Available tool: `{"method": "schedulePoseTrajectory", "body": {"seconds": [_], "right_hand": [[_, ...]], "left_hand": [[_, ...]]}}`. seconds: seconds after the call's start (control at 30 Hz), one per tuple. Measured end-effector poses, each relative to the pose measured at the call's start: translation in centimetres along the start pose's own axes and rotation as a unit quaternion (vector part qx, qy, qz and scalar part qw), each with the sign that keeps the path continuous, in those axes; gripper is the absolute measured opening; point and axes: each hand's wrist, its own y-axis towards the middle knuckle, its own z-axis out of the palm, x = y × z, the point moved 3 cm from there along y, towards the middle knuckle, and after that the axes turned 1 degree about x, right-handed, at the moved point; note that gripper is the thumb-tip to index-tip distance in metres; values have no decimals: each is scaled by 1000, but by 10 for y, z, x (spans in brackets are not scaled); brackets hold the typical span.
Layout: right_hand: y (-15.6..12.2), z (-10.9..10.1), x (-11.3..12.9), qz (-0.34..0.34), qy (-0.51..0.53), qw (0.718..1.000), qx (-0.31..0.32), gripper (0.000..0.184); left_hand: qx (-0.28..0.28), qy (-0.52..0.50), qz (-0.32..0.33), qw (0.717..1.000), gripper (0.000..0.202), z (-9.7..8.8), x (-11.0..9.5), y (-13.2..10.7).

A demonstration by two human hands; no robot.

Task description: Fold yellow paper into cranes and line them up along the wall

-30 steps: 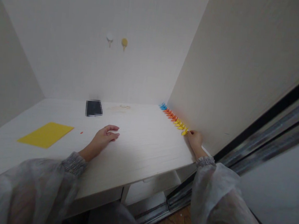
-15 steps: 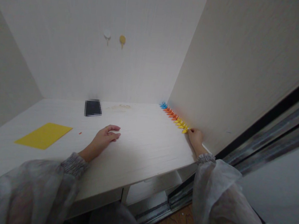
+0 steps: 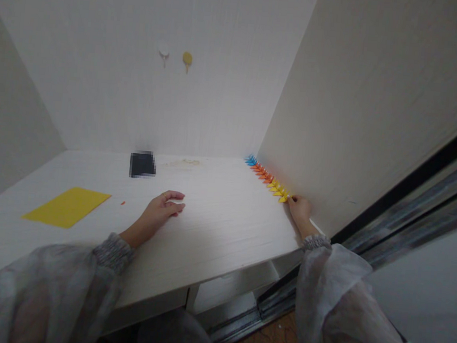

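Along the right side of the white table (image 3: 215, 229) runs a row of small folded-paper cranes. Blue cranes (image 3: 250, 161) stand at the far end, orange cranes (image 3: 262, 173) in the middle, and yellow ones nearest me. My right hand (image 3: 300, 212) is at the near end, its fingertips pinched on the last yellow paper crane (image 3: 283, 199). My left hand (image 3: 156, 212) rests on the table near the middle, thumb and fingers apart with nothing between them. A sheet of yellow paper (image 3: 67, 207) lies flat to its left.
A tiny orange scrap (image 3: 123, 203) lies between the yellow sheet and my left hand. Farther back sits a dark, pixelated object (image 3: 142, 164). A white hook (image 3: 164, 54) and a yellow hook (image 3: 187, 59) are on the back wall. The right wall (image 3: 346, 150) stands close beside the cranes.
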Motion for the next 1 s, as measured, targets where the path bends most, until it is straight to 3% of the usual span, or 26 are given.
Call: {"method": "schedulePoseTrajectory", "body": {"seconds": [0.47, 1.0], "right_hand": [[3, 7, -3, 3, -5, 999, 46, 30], [-2, -1, 1, 2, 16, 1000, 2, 32]], "left_hand": [[6, 1, 6, 1000, 42, 1, -2, -1], [6, 0, 0, 1000, 41, 2, -7, -3]]}}
